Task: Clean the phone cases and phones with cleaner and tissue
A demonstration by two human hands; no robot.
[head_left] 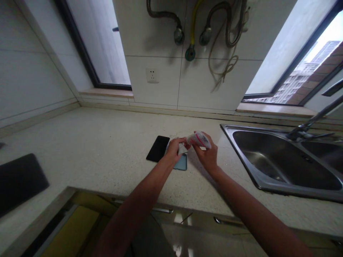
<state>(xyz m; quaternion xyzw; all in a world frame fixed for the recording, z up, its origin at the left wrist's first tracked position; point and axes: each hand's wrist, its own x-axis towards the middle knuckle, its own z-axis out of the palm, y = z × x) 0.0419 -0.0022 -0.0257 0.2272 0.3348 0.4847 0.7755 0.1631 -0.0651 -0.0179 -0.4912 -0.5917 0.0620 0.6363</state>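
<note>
Above the counter, my right hand (207, 153) grips a white tube-like container with pink print (199, 138), tilted so that its narrow end points left toward my other hand. Folded in the fingers of my left hand (174, 148) is a pale cloth or tissue (183, 148), close to the container's narrow end. Beneath and beside my left hand lies a flat black-screened tablet (157, 150). A light blue flat case or cover (181, 163) lies to its right, partly hidden by my left hand and wrist.
At the right, a steel double sink (265, 157) with a faucet (302, 130) is set into the pale counter (107, 150). A dark flat panel (21, 180) lies at the left. Hoses and valves (190, 53) hang on the tiled wall, above right of a socket (152, 75).
</note>
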